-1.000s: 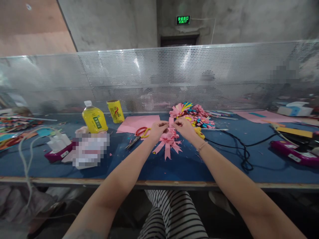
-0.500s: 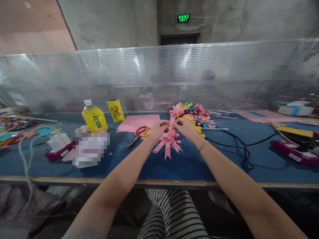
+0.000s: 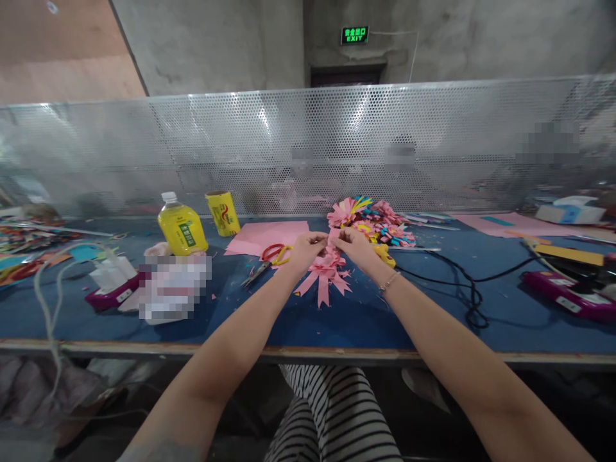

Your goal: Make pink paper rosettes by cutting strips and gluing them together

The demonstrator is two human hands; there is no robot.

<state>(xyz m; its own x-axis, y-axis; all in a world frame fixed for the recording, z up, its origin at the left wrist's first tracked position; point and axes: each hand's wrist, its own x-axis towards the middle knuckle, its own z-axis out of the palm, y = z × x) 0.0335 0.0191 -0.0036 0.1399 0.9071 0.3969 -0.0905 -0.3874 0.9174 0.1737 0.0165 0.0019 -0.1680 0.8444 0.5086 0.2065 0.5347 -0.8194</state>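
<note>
My left hand [image 3: 309, 250] and my right hand [image 3: 355, 246] meet over the middle of the table. Their fingertips are closed in a pinch on a pink paper strip [image 3: 333, 236] between them. Just below, a pink paper flower [image 3: 327, 273] with notched, ribbon-like tails lies on the blue surface, partly covered by the left fingers. Scissors [image 3: 257, 273] with red and yellow handles rest left of my left hand. Beside my right wrist is a yellow tool [image 3: 386, 255], mostly hidden by the hand. Behind the hands sits a pile of pink, yellow and blue paper flowers [image 3: 382, 221].
Pink paper sheet [image 3: 267, 234], yellow liquid bottle [image 3: 183, 224] and yellow can [image 3: 222, 213] stand or lie to the left. Purple power strips [image 3: 113, 295] are at both sides. A black cord [image 3: 474, 292] loops on the right. A perforated metal screen [image 3: 216, 141] closes the back.
Almost nothing differs. Both hands keep their pinch on the pink paper strip in nearly the same place.
</note>
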